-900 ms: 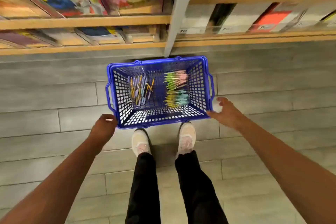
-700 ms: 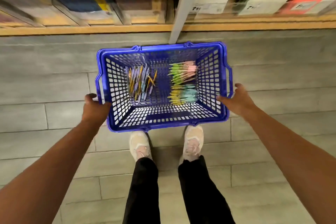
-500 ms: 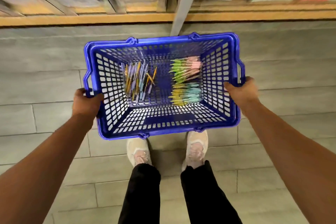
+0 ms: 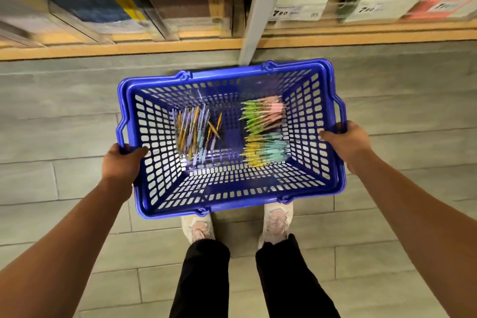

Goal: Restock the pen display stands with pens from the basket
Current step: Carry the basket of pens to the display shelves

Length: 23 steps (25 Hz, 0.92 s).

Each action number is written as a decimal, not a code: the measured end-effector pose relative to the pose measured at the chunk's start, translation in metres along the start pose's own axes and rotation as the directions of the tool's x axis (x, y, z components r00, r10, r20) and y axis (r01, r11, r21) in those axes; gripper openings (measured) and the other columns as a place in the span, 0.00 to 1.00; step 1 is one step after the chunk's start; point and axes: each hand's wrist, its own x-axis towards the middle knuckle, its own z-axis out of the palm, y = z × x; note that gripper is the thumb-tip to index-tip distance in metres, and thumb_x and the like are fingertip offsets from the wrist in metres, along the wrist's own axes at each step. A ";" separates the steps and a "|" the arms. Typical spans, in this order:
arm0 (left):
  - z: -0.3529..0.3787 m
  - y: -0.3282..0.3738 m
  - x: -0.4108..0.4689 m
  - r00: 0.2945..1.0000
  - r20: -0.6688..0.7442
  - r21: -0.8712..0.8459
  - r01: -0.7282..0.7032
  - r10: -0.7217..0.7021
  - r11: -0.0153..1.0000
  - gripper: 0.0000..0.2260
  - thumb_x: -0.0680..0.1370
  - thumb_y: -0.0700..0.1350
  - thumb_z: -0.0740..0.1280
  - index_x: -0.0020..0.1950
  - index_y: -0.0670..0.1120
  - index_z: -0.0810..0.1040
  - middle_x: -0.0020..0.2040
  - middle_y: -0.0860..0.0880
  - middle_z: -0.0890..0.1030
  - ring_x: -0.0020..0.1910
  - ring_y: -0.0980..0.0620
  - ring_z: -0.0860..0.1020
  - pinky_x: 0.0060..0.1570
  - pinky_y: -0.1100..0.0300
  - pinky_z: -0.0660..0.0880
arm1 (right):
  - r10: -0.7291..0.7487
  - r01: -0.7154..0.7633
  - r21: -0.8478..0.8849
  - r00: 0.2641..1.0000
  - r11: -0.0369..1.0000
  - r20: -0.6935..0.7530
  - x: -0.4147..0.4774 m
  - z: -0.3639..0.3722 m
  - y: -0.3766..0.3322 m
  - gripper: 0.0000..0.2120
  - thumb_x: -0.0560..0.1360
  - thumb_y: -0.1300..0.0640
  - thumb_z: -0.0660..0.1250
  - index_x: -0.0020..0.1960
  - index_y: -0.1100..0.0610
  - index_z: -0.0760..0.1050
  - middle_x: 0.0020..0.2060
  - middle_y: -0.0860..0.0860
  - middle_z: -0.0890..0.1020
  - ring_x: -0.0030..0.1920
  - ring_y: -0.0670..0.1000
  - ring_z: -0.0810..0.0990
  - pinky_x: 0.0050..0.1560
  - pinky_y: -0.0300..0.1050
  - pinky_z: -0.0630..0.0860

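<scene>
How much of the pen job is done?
Nothing looks done yet: pens lie in the basket. In hand: the left hand and right hand grip the basket's sides. Left: all the restocking; only shelves show nearby.

Bright, even, warm indoor light. Small white glint low inside the blue perforated plastic basket, soft shadow on the grey floor beneath it. Beyond it, motion-blurred wooden shelves, bowed towards the frame edges.
</scene>
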 end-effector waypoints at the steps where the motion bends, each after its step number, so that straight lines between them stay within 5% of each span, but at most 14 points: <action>1: -0.009 0.006 -0.009 1.000 0.010 0.005 -0.007 0.007 1.000 0.10 0.74 0.44 0.75 0.44 0.49 0.73 0.40 0.50 0.79 0.35 0.51 0.77 0.33 0.60 0.72 | -0.008 0.008 -0.001 1.000 1.000 0.001 -0.010 -0.008 -0.003 0.11 0.71 0.52 0.77 0.46 0.51 0.75 0.43 0.49 0.84 0.41 0.52 0.84 0.41 0.49 0.82; 4: -0.044 0.021 -0.044 1.000 0.023 0.017 -0.016 0.015 1.000 0.10 0.74 0.44 0.75 0.48 0.46 0.74 0.40 0.49 0.80 0.35 0.51 0.78 0.34 0.59 0.73 | -0.028 0.028 0.013 1.000 1.000 0.012 -0.050 -0.039 -0.011 0.13 0.71 0.50 0.77 0.48 0.52 0.76 0.45 0.51 0.85 0.44 0.55 0.84 0.48 0.53 0.82; 9: -0.139 0.058 -0.143 0.994 0.064 0.023 -0.093 0.091 0.995 0.09 0.74 0.45 0.76 0.46 0.48 0.75 0.41 0.51 0.81 0.36 0.54 0.79 0.34 0.63 0.74 | -0.087 0.085 0.173 0.996 0.981 0.002 -0.170 -0.122 -0.042 0.14 0.70 0.48 0.77 0.48 0.51 0.75 0.44 0.47 0.84 0.44 0.52 0.85 0.46 0.50 0.82; 16: -0.277 0.116 -0.274 0.972 0.069 -0.085 -0.220 0.226 0.972 0.08 0.73 0.42 0.75 0.48 0.48 0.78 0.42 0.49 0.82 0.36 0.54 0.80 0.38 0.61 0.79 | -0.146 0.149 0.366 0.989 0.919 -0.035 -0.350 -0.215 -0.075 0.14 0.76 0.49 0.73 0.55 0.57 0.77 0.52 0.58 0.85 0.53 0.59 0.85 0.58 0.59 0.81; 19: -0.331 0.143 -0.329 0.951 0.028 -0.095 -0.303 0.307 0.948 0.09 0.73 0.41 0.74 0.43 0.50 0.75 0.40 0.52 0.81 0.31 0.61 0.78 0.33 0.69 0.76 | -0.152 0.174 0.431 0.985 0.885 -0.086 -0.425 -0.254 -0.087 0.10 0.75 0.50 0.74 0.49 0.55 0.76 0.51 0.59 0.85 0.51 0.59 0.85 0.57 0.59 0.81; 23: -0.392 0.166 -0.383 0.925 0.081 -0.198 -0.350 0.371 0.916 0.08 0.74 0.41 0.74 0.47 0.51 0.77 0.46 0.46 0.81 0.38 0.52 0.77 0.45 0.57 0.77 | -0.188 0.239 0.509 0.971 0.827 -0.150 -0.496 -0.295 -0.084 0.10 0.73 0.49 0.75 0.44 0.51 0.76 0.46 0.55 0.87 0.45 0.53 0.86 0.46 0.47 0.84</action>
